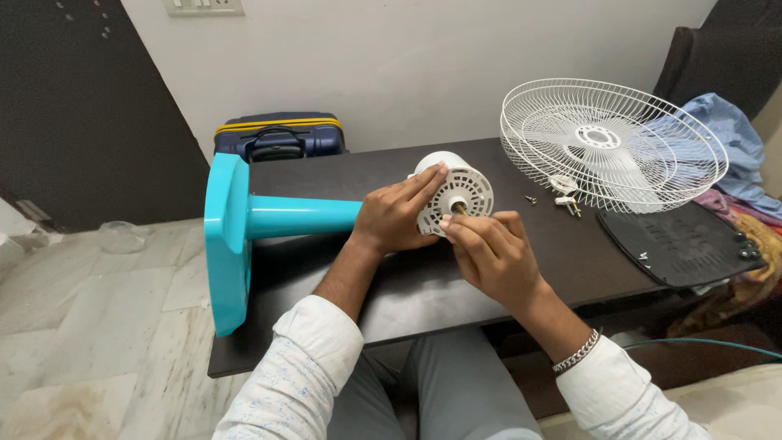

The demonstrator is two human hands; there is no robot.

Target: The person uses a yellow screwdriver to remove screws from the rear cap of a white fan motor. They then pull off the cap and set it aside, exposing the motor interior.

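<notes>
A white fan motor housing (456, 193) lies on its side on the dark surface (407, 285), joined to a teal stand (244, 228) whose flat base hangs over the surface's left end. The left hand (395, 216) wraps the housing from the left, fingers (423, 181) spread over its rim and vented face, closed on it. The right hand (489, 248) comes in from the lower right, thumb and forefinger pinched together at the brass shaft (459, 209) in the centre of the housing; whether they grip the shaft or some small part on it cannot be made out.

A white wire fan guard (611, 143) rests dish-up at the right, like a shallow basket, with nothing loose visible inside. Just beside its near rim lie small screws (531, 199) and white clips (562, 191), too small to tell apart clearly. A black perforated panel (684, 244) lies near the right edge, partly over bunched cloth (733, 130). A navy suitcase (278, 135) stands behind the surface, its lower half hidden.
</notes>
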